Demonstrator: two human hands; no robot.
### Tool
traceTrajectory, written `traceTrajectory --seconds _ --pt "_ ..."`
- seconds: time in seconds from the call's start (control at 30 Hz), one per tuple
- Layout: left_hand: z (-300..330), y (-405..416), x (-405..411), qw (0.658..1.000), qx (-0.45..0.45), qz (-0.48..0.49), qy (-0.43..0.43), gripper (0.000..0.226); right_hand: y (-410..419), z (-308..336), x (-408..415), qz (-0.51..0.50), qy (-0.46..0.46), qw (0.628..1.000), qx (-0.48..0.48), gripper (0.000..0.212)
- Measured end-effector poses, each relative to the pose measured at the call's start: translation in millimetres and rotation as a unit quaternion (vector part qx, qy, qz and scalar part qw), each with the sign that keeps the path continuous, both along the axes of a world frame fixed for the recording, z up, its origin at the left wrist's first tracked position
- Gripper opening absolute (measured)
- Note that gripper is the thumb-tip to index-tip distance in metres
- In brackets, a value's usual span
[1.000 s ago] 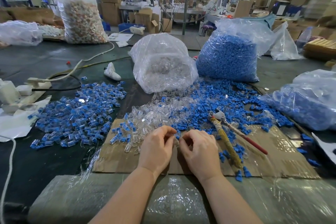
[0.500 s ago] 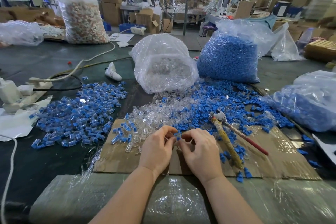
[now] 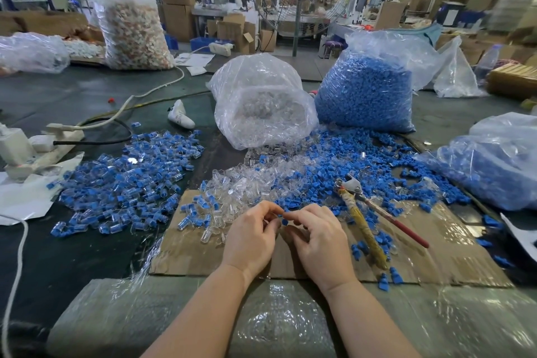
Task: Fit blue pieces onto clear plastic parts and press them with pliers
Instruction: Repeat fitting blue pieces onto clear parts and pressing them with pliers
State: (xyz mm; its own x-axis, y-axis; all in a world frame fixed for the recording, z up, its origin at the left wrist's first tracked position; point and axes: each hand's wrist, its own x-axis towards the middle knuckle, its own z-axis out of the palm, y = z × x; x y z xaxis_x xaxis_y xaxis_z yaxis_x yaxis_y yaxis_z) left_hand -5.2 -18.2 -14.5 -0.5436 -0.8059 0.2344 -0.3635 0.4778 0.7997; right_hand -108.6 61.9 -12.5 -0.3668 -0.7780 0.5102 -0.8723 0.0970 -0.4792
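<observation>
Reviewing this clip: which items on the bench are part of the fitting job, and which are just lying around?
In the job: left hand and right hand, pinching a blue piece; pliers; loose clear parts; loose blue pieces; finished pile.

Lying about: power strip; white cable; bag of pale mixed parts.

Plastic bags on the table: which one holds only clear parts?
The middle bag, directly beyond the hands. The bag to its right is packed with blue pieces; the far-left upright one holds pale mixed pieces.
</observation>
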Motion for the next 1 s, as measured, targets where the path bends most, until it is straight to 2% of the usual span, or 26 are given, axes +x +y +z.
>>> traceTrajectory --seconds 0.4,0.5,0.6,0.7,0.8,0.9,1.0 --pt "-3 -1 -2 1.0 0.006 -0.002 0.023 0.022 -1 0 1 0.002 -0.005 1.0 -0.017 0.02" --pt "-3 -2 -2 1.0 0.009 0.004 0.027 0.024 0 3 -1 -0.041 0.0 0.999 -0.036 0.022" --pt "-3 -2 -2 0.999 0.016 0.006 0.029 0.028 4 5 -6 -0.128 0.032 0.991 -0.023 0.025" --pt "-2 -1 -1 1.0 0.016 0.002 0.025 0.027 9 11 -17 -0.246 0.037 0.966 0.072 0.04" --pt "-1 -1 0 1.0 0.017 -0.002 0.024 0.019 16 19 -37 -0.345 0.033 0.908 0.235 0.063" --pt "0 0 -1 1.0 0.012 -0.004 0.022 0.014 23 23 -56 -0.357 -0.016 0.867 0.347 0.078" --pt "1 0 -1 1.0 0.017 -0.003 0.023 0.014 26 25 -63 -0.348 -0.011 0.853 0.388 0.082"
